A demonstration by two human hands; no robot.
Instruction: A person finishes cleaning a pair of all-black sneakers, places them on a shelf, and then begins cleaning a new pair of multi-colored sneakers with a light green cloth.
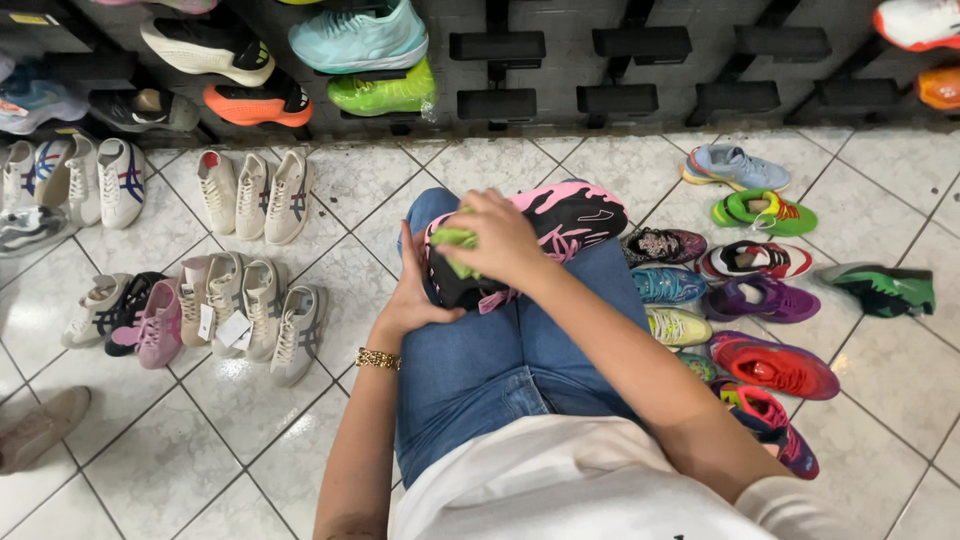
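A pink and black sneaker (560,222) lies across my lap on blue jeans. My left hand (415,300), with a gold bracelet at the wrist, cups the shoe's heel end from the left side. My right hand (497,238) rests on top of the shoe and is closed on a small green cloth (452,240), pressing it against the shoe's upper. Pink laces hang down below the shoe.
Rows of white and beige sneakers (250,195) stand on the tiled floor to my left. Colourful sneakers (765,365) lie on the floor at my right. Wall shelves (620,45) behind hold more shoes, such as a light blue one (360,38). A tan shoe (40,428) sits at the lower left.
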